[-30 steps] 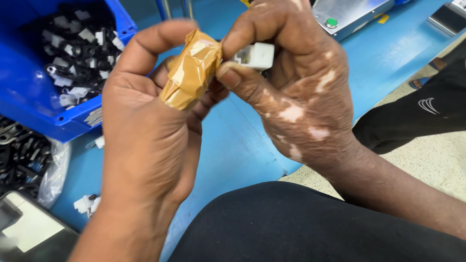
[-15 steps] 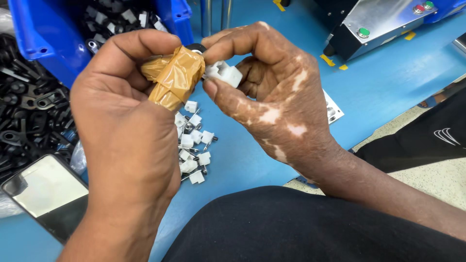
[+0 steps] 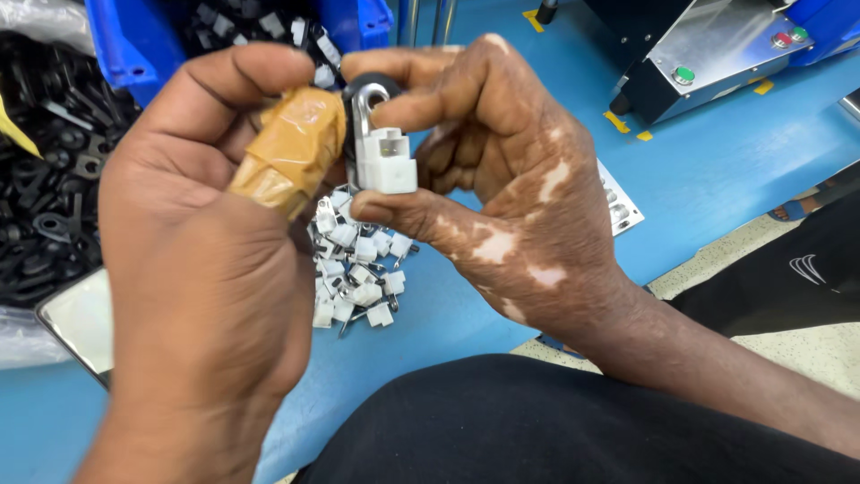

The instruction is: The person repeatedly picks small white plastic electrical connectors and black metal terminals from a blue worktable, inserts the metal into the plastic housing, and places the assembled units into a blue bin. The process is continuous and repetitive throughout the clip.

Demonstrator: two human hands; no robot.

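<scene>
The right hand (image 3: 502, 188) pinches a small white plastic clip (image 3: 387, 159) between thumb and forefinger, fingers closed narrow on its body so the metal loop (image 3: 363, 108) at its top stands clear and upright, where it can be seen and worked on. The left hand (image 3: 206, 269) is raised just beside it, fingers curled in; its forefinger wears a wrap of tan tape (image 3: 291, 148), probably as padding against repeated pressing, and that taped tip sits against the clip's left side. A black ring-shaped part (image 3: 351, 90) shows just behind the loop; whether the left fingers grip it or only brace it cannot be told. Both hands hold the piece up close to the eyes, above the blue table (image 3: 717, 188). Directly below lies a loose pile of like white clips (image 3: 354, 269), within easy reach. A blue bin (image 3: 134, 45) of mixed black and white parts stands at the far edge, black metal pieces (image 3: 45, 188) lie in a clear bag to the left, and a grey machine (image 3: 708, 54) with buttons stands well apart to the right.
</scene>
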